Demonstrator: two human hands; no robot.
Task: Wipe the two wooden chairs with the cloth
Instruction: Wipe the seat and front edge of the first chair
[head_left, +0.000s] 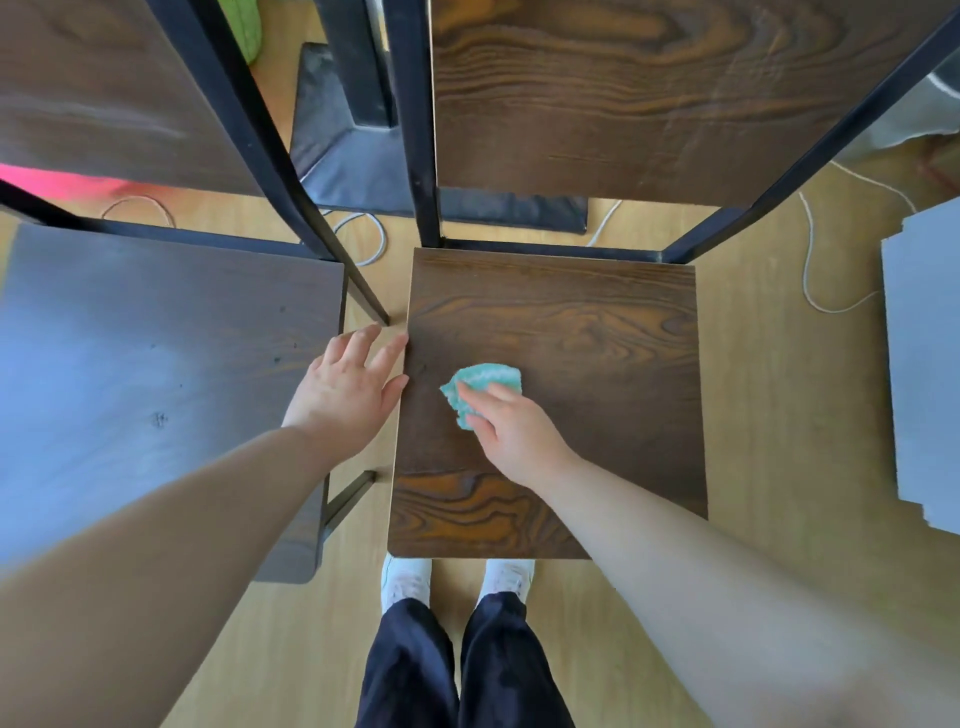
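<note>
Two dark wooden chairs with black metal frames stand side by side below me. The right chair (597, 332) has its seat straight ahead; the left chair (156, 338) shines with glare. A teal cloth (485, 379) lies bunched on the left half of the right chair's seat, pressed down under the fingers of my right hand (511, 426). My left hand (350, 387) is spread, fingers apart, over the gap between the chairs, with fingertips touching the right seat's left edge.
Pale wooden floor all around. White cables (810, 260) loop on the floor behind the chairs. A black table base (353, 156) stands behind them. Grey boards (924, 364) lie at the right edge. My feet in white socks (457, 577) stand before the seat.
</note>
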